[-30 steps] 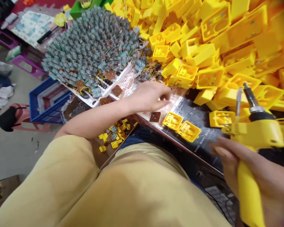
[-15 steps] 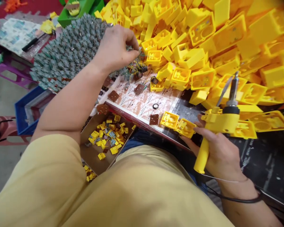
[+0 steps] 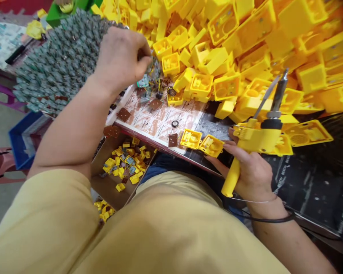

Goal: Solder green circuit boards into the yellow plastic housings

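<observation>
My left hand (image 3: 121,57) reaches over the table with thumb and fingers closed together. Their tips are beside a tangle of thin wires (image 3: 159,82) and a teal circuit board (image 3: 143,81); what they pinch is hidden. In my right hand (image 3: 253,171) is a yellow soldering gun (image 3: 255,139), its metal tip pointing up and away. Fingertips of this hand also touch an opened yellow plastic case (image 3: 212,145) at the table's near edge. Its other half (image 3: 191,139) lies alongside, inner side up. A brown plate (image 3: 173,140) and a small black ring-shaped part (image 3: 175,123) lie close by.
Yellow cases (image 3: 200,57) are heaped across the back and right. Grey-green boards (image 3: 60,61) stand densely packed at left. Below the table edge, a cardboard box (image 3: 103,186) holds yellow parts. A blue crate (image 3: 20,140) is at far left. A cable (image 3: 268,219) crosses my right wrist.
The whole view has shifted, so things appear farther left. The teal board now shows under my left hand, beside the wires. My right hand keeps its hold on the soldering gun by the case.
</observation>
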{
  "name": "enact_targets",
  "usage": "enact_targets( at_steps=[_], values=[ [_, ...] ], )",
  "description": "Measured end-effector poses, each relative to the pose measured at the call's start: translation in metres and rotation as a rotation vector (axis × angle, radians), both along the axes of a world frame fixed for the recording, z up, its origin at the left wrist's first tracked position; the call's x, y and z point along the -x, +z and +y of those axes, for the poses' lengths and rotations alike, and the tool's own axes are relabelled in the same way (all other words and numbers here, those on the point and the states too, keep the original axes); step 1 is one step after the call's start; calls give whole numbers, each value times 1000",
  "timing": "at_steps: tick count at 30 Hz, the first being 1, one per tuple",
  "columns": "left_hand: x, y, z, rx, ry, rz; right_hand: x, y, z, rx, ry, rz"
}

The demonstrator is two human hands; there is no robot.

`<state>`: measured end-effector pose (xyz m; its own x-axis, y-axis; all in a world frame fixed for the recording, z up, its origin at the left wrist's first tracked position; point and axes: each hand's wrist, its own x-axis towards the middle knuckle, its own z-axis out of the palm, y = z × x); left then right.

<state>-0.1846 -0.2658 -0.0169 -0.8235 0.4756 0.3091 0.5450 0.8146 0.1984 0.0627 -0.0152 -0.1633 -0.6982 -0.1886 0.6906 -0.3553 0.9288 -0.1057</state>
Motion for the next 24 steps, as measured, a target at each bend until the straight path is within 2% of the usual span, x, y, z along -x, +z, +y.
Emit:
enact_targets(
  at_steps=[2,4,6,7,8,10,13,15,17,20,22,24],
  values=[
    [-14,1,2,-124,-54,40,0,1,0,14,6,3],
    [-27,0,7,-404,-180,-11,0,2,-1,28,9,-2],
    [-39,-10,14,-666,-308,-233,-1,3,-1,30,17,-13],
    [-45,-18,17,-729,-351,-383,-2,4,-1,31,23,-21],
    [-52,-28,19,-719,-372,-527,-3,5,-1,30,29,-30],
    [-65,-50,22,-490,-365,-703,-6,6,1,36,37,-41],
    [-80,-70,19,-61,-356,-622,-13,8,6,50,24,-29],
    [-84,-72,19,85,-385,-522,-18,8,9,53,-7,-6],
    [-84,-68,23,121,-420,-483,-22,7,10,54,-47,30],
    [-82,-64,35,129,-398,-535,-24,8,12,67,-90,74],
    [-81,-70,43,114,-370,-571,-26,10,13,64,-95,79],
    [-82,-81,49,34,-374,-602,-29,13,14,33,-106,83]
  ],
)
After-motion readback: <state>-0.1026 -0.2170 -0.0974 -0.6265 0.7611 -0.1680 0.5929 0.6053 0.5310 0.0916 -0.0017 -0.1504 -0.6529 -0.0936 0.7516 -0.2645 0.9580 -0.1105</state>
